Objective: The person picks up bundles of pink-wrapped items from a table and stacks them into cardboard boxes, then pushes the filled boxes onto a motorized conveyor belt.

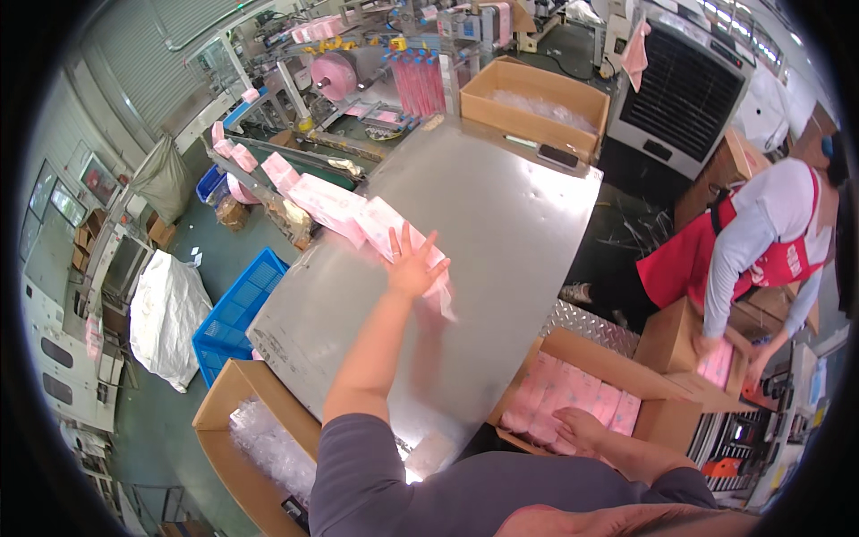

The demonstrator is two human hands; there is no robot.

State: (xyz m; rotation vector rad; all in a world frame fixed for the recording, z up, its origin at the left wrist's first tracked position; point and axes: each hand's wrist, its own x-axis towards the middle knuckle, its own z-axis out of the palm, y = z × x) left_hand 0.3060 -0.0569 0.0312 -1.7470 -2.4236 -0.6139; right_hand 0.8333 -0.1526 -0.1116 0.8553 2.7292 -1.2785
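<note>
We see the left hand (413, 264) spread flat, fingers apart, on a pink packet (394, 234) at the end of a row of packets on the steel table (501, 215). The right hand (580, 424) rests open-palmed on pink packs (559, 394) stacked in a cardboard box (617, 353) just below the table's edge.

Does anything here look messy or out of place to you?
Nothing looks spilled or broken. The pink packs coming off the conveyor lie crooked and overlapping where the left hand reaches them. Those under the right hand sit in neat rows in the cardboard box.
</note>
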